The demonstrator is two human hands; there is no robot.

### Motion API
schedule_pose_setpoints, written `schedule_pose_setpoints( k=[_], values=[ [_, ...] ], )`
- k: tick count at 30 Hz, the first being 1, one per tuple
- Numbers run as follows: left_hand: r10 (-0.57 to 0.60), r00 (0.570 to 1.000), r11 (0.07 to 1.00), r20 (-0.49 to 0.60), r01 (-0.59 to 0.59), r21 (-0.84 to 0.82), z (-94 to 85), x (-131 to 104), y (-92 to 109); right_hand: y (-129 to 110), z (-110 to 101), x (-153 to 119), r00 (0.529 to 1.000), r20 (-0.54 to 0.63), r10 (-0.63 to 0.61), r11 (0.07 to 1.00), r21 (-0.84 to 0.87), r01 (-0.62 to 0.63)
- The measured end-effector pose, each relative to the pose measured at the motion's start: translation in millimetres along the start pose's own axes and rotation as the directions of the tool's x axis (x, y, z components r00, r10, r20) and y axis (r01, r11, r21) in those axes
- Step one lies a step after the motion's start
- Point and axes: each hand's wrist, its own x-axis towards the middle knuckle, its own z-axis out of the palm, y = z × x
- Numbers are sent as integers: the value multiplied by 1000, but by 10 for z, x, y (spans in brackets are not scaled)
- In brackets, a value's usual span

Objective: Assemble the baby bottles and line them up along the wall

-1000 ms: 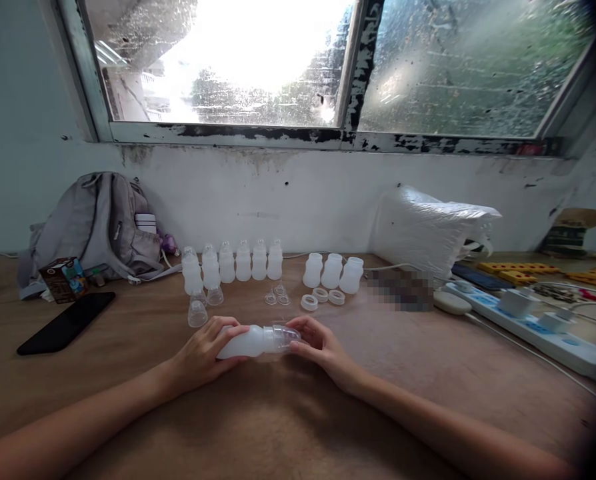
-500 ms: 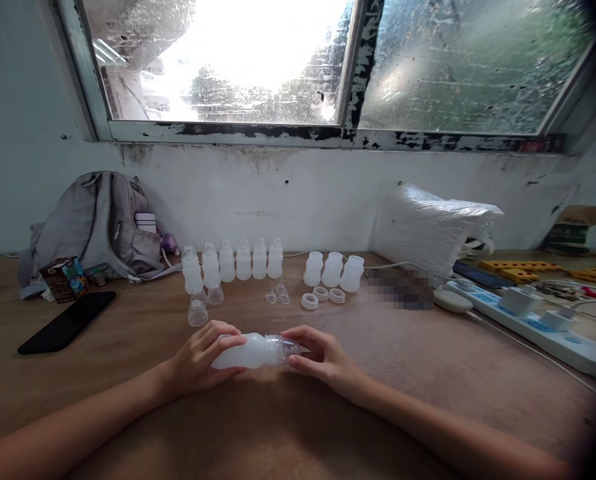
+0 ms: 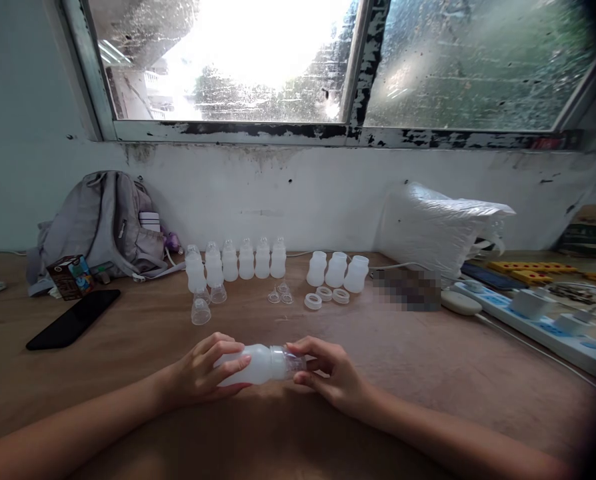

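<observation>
A frosted white bottle point(image 3: 259, 365) lies on its side between my two hands, near the front of the table. My left hand point(image 3: 205, 370) is wrapped round its base end. At the other end, the fingers of my right hand point(image 3: 331, 373) grip a clear cover point(image 3: 292, 363) on the bottle's neck. Behind them stands a row of several capped bottles point(image 3: 247, 259), with clear covers point(image 3: 201, 311) in front at the left. To the right are three open bottles point(image 3: 336, 269), three white rings point(image 3: 313, 301) and a few small clear nipples point(image 3: 281, 294).
At the left are a grey backpack point(image 3: 98, 227), a small carton point(image 3: 71, 277) and a black phone point(image 3: 74, 320). A plastic-wrapped package point(image 3: 433, 230), a white power strip point(image 3: 538, 327) with cables, a round white device point(image 3: 461, 302) and yellow parts point(image 3: 531, 268) lie to the right.
Both hands and the bottle appear slightly lower in view, and the right hand has shifted a little to the right. The whole scene has shifted slightly right with the camera.
</observation>
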Motion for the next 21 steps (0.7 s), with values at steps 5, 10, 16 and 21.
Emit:
schedule_pose_setpoints(
  k=[5,10,16,21],
  values=[
    [14,999,1000,-48,-14,1,-12,12,53,-49,16,-42,997,0,-71,995,-71,71],
    [-1,996,1000,-88,1,1,-25,37,96,-66,19,-46,993,-2,-114,989,-96,114],
    [-194,981,976,3,193,-105,52,19,93,-83,3,26,998,2,70,994,80,-70],
    [-398,881,876,255,447,-179,123,23,75,-55,-21,146,955,-7,298,882,386,-272]
  ],
)
